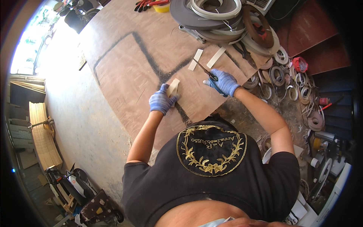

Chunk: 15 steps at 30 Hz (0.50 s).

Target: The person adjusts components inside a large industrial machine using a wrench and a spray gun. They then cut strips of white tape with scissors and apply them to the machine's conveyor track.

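Observation:
Over the wooden board, my left hand (pixel 161 100), in a blue knitted glove, holds a short cream strip (pixel 173 86) between thumb and fingers. The strip's lower end is partly hidden by the thumb. My right hand (pixel 226 81), gloved alike, grips a pair of scissors (pixel 211 76) with blue handles and dark blades. Their blades look closed and point away from me, the tip beside a white strip (pixel 195 60) on the board. Another white strip (pixel 216 57) lies to its right, above the right hand.
Beneath my hands is a large wooden board (pixel 119 73) with black sprayed lines. Coils of edge banding (pixel 207 21) are stacked at its far right. Several smaller rolls (pixel 276 76) crowd the floor at right. Red-and-black gloves (pixel 142 5) and yellow tape (pixel 162 8) lie at the far edge.

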### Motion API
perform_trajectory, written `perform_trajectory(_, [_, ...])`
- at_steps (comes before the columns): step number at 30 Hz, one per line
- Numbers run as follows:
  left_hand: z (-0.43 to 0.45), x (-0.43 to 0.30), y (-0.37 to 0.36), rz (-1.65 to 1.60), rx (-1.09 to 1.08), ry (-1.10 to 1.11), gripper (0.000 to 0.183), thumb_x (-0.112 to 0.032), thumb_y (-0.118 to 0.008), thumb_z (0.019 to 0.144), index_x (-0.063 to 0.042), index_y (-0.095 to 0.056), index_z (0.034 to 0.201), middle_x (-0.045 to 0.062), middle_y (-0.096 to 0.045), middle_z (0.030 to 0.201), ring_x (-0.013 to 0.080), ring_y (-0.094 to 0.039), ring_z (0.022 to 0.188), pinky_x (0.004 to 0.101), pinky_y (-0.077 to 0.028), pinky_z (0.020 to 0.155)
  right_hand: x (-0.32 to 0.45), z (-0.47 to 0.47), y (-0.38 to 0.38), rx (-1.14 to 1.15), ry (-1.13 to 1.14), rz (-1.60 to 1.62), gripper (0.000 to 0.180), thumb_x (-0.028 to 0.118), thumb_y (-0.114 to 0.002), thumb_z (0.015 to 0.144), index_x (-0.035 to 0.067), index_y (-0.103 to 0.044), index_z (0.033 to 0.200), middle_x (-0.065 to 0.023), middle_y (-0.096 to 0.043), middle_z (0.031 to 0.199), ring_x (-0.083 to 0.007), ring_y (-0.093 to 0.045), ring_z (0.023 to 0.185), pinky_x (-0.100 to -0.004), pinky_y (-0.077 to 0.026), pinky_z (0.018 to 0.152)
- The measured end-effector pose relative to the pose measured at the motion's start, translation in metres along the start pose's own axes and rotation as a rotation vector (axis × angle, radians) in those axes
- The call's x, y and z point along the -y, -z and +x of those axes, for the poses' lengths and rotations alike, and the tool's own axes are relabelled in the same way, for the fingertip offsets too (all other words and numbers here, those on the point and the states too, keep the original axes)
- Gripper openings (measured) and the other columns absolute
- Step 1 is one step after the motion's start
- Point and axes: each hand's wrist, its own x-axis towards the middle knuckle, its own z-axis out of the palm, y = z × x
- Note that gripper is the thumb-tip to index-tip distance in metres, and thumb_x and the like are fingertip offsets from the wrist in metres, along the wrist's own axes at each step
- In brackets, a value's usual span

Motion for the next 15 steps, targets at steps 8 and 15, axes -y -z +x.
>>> perform_trajectory(8, [0.031, -0.004, 0.018, 0.095, 0.007, -0.075, 0.034, -0.036, -0.056, 0.077, -0.014, -0.052, 0.103, 0.013, -0.063, 0.084, 0.0330, -0.060, 0.078, 0.0426, -0.047, 0.067, -0.042, -0.016, -0.006, -0.190, 0.152, 0.271, 0.034, 0.029, -0.066, 0.077, 0.007, -0.053, 0.099, -0.0029, -0.052, 0.062, -0.0143, -0.052, 0.056, -0.0292, -0.044, 0.053])
perform_trajectory(15, [0.109, -0.101, 0.008, -0.029, -0.048, -0.109, 0.036, -0.034, -0.049, 0.082, -0.018, -0.044, 0.113, 0.017, -0.061, 0.089, 0.0355, -0.058, 0.083, 0.0437, -0.046, 0.069, -0.049, -0.050, -0.007, -0.144, -0.143, 0.915, 0.026, 0.019, -0.067, 0.078, 0.008, -0.054, 0.097, 0.0056, -0.046, 0.058, -0.0039, -0.038, 0.043, -0.0215, -0.032, 0.038])
